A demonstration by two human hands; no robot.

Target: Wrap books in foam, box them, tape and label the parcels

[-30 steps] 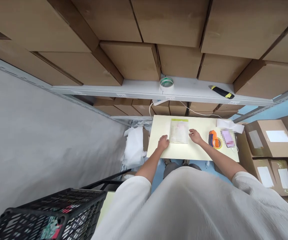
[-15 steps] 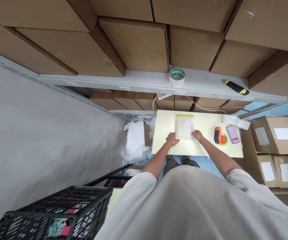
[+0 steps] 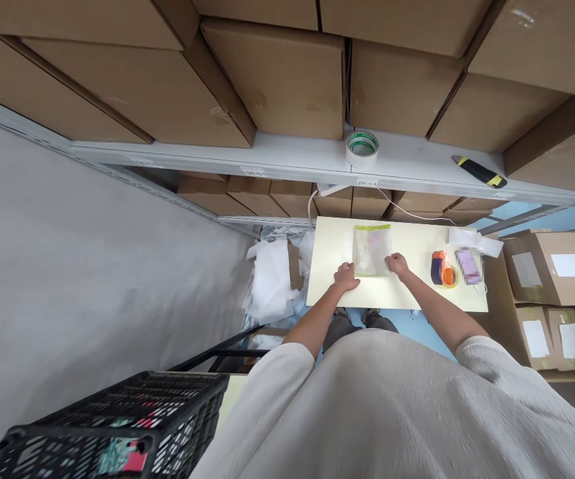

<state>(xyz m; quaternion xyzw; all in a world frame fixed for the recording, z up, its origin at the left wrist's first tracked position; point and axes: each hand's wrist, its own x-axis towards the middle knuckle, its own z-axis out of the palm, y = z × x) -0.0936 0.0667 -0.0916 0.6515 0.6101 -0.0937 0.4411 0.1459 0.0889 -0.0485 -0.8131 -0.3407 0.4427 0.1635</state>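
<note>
A translucent flat plastic bag [image 3: 371, 249] with a yellow-green strip along its top edge lies on the cream table [image 3: 332, 239]. Pale, pinkish contents show faintly through its film. My right hand [image 3: 397, 263] is closed at the bag's right edge, with the fingers pinching it. Down by the lower left corner, my left hand [image 3: 347, 277] rests on the table with thumb and fingers apart, close against the bag's edge. Whether its fingertips touch the film is hard to make out.
An orange tape dispenser [image 3: 442, 269], a blurred-out phone [image 3: 468, 266] and white paper [image 3: 474, 241] lie at the table's right. On the shelf [image 3: 292, 152] are a tape roll [image 3: 362, 148] and a utility knife [image 3: 480, 171]. A black crate [image 3: 168, 406] stands lower left; cartons [image 3: 557, 266] stand right.
The bag's film looks cloudier, and its contents show less clearly. My right hand sits slightly higher along the bag's edge. The whole view has shifted a little.
</note>
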